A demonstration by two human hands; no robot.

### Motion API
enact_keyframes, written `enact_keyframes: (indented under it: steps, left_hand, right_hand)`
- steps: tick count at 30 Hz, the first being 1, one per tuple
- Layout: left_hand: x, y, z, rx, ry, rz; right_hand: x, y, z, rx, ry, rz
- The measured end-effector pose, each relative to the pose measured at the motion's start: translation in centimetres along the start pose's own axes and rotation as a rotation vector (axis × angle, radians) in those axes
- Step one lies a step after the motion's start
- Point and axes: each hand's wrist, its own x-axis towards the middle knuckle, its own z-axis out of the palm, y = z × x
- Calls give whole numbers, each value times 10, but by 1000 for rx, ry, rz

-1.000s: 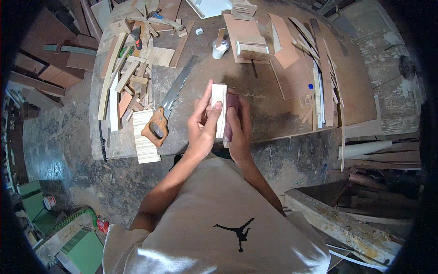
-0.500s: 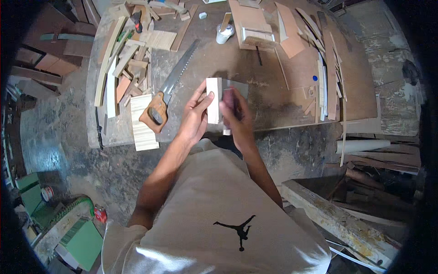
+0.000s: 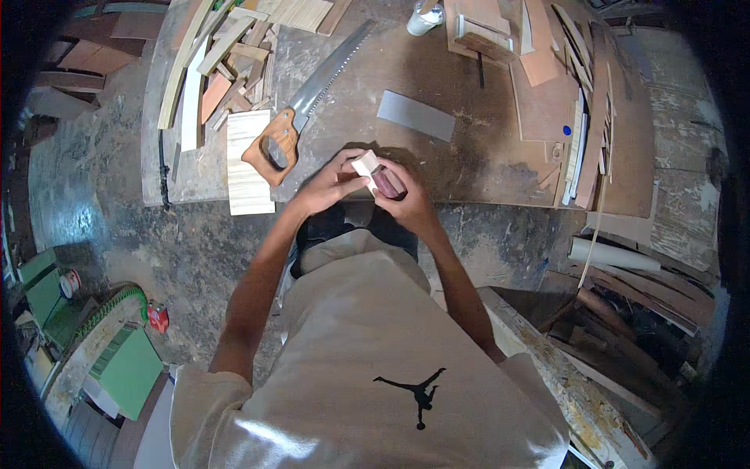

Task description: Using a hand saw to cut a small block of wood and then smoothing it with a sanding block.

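Close to the table's near edge, my left hand (image 3: 332, 189) is closed on a short pale wooden block (image 3: 365, 162), which is tilted with one end facing up. My right hand (image 3: 406, 202) grips a reddish-brown piece of sandpaper (image 3: 384, 184), curled or folded, against the block's right side. Fingers cover much of both pieces, and I cannot tell whether the sandpaper wraps around something. Left of my hands lies a handsaw (image 3: 275, 147) with a wooden handle. A flat grey rectangular sheet (image 3: 416, 116) rests on the table beyond them.
Wood offcuts (image 3: 242, 66) pile up at the table's left, beside a pale striped board (image 3: 248, 168). A white cup (image 3: 424, 19) and a wooden assembly (image 3: 483, 35) stand at the far side. Long strips (image 3: 580, 148) lie along the right.
The block has gone from upright to tilted, and both hands are closer to my body. The right hand's sandpaper, blurred before, is now steady against the block. My view has shifted.
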Motion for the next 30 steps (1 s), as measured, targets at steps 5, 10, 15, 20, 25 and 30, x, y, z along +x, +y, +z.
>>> enact_keyframes:
  steps: [5,10,15,20,25,30]
  left_hand:
    - [11,7,-10,543,17,271]
    - [27,-8,-5,1141,206,581]
    - [31,-18,-7,1062,236,545]
    - [33,-20,-7,1058,233,522]
    - [32,-17,-5,1020,249,473]
    - [34,-18,-9,1054,235,481]
  right_hand:
    - [20,6,-34,-468,-220,-201]
    - [34,24,-51,-655,-311,-344]
    - [19,30,-43,-520,-119,-220]
    - [12,34,-40,-782,-59,-317]
    - [12,38,-46,-709,-91,-276]
    - [18,42,-37,-570,-48,-347]
